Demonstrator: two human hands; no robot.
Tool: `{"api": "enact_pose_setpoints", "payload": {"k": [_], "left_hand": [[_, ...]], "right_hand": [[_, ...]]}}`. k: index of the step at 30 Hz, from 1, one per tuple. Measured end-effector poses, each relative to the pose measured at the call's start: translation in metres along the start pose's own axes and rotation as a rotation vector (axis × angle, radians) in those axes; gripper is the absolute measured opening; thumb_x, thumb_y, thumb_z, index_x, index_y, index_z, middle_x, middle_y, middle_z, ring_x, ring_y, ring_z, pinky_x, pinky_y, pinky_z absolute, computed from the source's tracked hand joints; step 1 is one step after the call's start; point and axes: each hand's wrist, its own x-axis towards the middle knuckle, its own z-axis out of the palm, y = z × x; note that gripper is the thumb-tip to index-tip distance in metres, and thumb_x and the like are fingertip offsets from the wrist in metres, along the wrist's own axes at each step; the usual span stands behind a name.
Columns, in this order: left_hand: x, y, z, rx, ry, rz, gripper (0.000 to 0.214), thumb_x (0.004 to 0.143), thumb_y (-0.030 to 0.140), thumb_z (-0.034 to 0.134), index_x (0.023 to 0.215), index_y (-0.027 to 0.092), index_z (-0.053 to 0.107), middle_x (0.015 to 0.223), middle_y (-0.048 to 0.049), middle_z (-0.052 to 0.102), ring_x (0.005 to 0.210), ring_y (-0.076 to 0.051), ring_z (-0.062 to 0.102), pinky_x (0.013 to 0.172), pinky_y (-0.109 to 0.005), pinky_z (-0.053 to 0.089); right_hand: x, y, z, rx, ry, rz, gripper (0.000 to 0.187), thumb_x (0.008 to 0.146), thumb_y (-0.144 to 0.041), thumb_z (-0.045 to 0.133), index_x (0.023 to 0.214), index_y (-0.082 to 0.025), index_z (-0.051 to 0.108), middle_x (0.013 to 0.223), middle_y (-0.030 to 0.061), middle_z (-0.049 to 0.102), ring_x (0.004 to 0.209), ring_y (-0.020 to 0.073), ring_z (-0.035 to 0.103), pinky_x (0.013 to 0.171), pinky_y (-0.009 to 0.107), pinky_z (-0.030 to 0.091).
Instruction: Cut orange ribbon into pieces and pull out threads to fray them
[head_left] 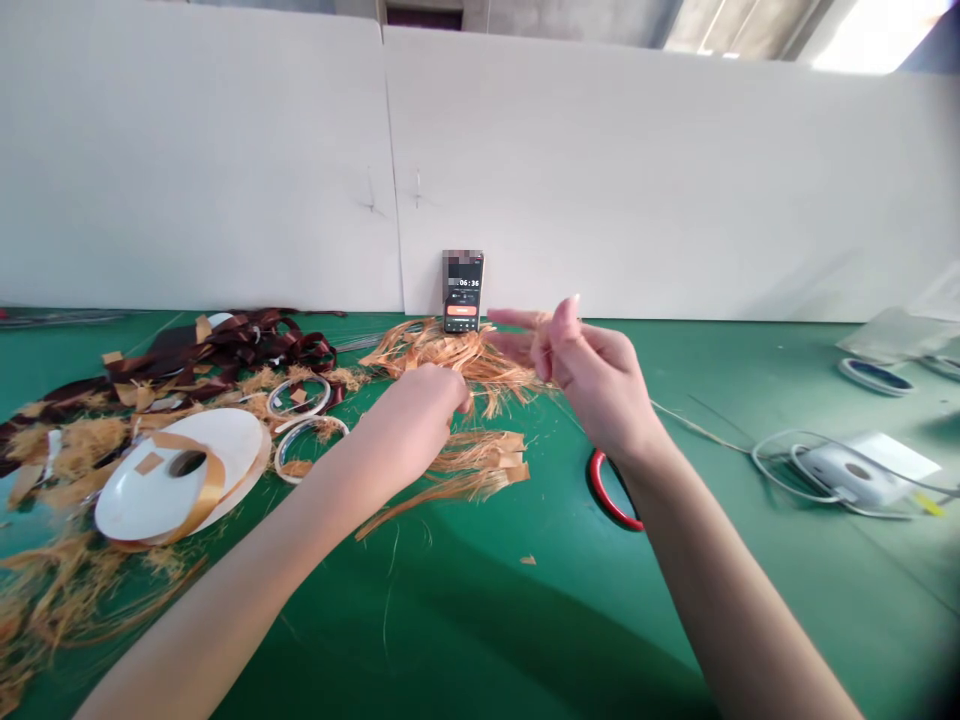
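In the head view, the left hand (pixel 431 415) is curling over the straw fringe, its fingertips hiding, so what it's pinching I cannot tell. The right hand (pixel 596 375) is stretching some fingers, thumb rising; its grip isn't showing clearly. The fringe (pixel 442 348) is lying between them, cut strips (pixel 491 465) sitting nearer. A phone (pixel 463 290) is standing right behind, spool (pixel 169 490) and dark ribbon (pixel 247 340) are crowding the left, and the right forearm is partly covering a red loop (pixel 598 485).
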Motion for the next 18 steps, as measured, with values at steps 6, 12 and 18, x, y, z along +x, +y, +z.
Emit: {"api": "enact_pose_setpoints", "payload": {"k": [6,12,18], "left_hand": [[-0.002,0.0,-0.007,-0.005,0.042,-0.012,0.029,0.066,-0.002,0.045,0.078,0.014,0.066,0.075,-0.0064,0.067,0.07,-0.017,0.062,0.066,-0.027,0.044],[-0.003,0.0,-0.008,-0.001,0.042,-0.046,0.027,0.068,0.0,0.046,0.079,0.015,0.066,0.077,-0.0057,0.068,0.071,-0.017,0.062,0.066,-0.028,0.046],[0.0,0.002,-0.003,0.032,-0.007,-0.078,0.039,0.064,-0.004,0.043,0.087,0.015,0.067,0.089,-0.0066,0.071,0.087,-0.019,0.065,0.08,-0.03,0.048]], "right_hand": [[0.001,-0.004,-0.011,0.255,-0.368,0.342,0.072,0.09,-0.067,0.018,0.072,-0.021,0.07,0.083,0.0084,0.072,0.056,0.0138,0.058,0.052,0.03,0.048],[-0.002,-0.01,-0.012,0.307,-0.581,0.314,0.08,0.09,-0.068,0.009,0.106,-0.016,0.069,0.086,0.0103,0.074,0.063,0.0147,0.062,0.061,0.029,0.051],[-0.003,0.0,-0.006,0.063,-0.283,-0.094,0.047,0.091,-0.022,0.042,0.138,-0.028,0.044,0.146,0.0003,0.045,0.135,0.0208,0.041,0.11,0.041,0.037]]}}
